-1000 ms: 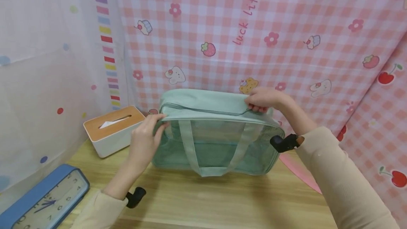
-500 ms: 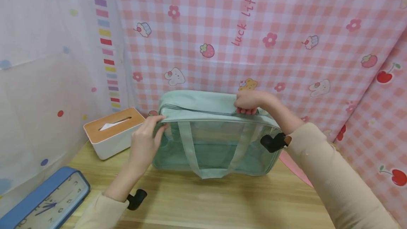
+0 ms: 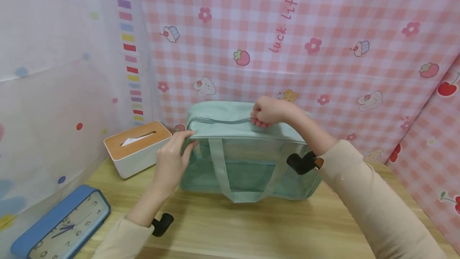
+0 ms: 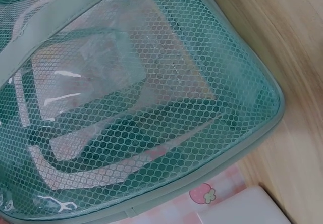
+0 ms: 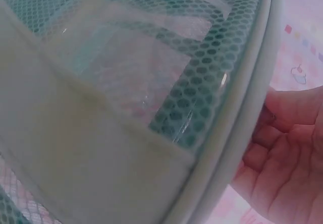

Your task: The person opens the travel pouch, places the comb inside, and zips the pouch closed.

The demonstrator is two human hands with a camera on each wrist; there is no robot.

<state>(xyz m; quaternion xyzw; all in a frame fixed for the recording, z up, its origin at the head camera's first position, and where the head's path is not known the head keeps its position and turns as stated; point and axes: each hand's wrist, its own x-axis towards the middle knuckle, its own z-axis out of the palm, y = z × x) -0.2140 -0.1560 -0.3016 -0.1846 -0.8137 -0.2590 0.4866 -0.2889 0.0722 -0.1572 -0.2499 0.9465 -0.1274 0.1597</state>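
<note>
A mint-green bag with clear and mesh sides stands upright on the table, its strap handle hanging down the front. The left hand pinches the bag's top left corner between thumb and fingers. On the top, the right hand has its fingers curled at the zipper, pinching at its slider, which is mostly covered. The zipper line gapes left of that hand. In the right wrist view the curled right hand is beside the bag's piped edge. Mesh fills the left wrist view, without the left hand.
A white tissue box with a wooden lid stands left of the bag. A blue-framed clock lies at the front left of the wooden table. Behind hangs a pink checked cloth.
The right hand has moved left along the bag's top, and the zipper behind it has closed. The left hand keeps its hold at the corner. The head view has shifted slightly.
</note>
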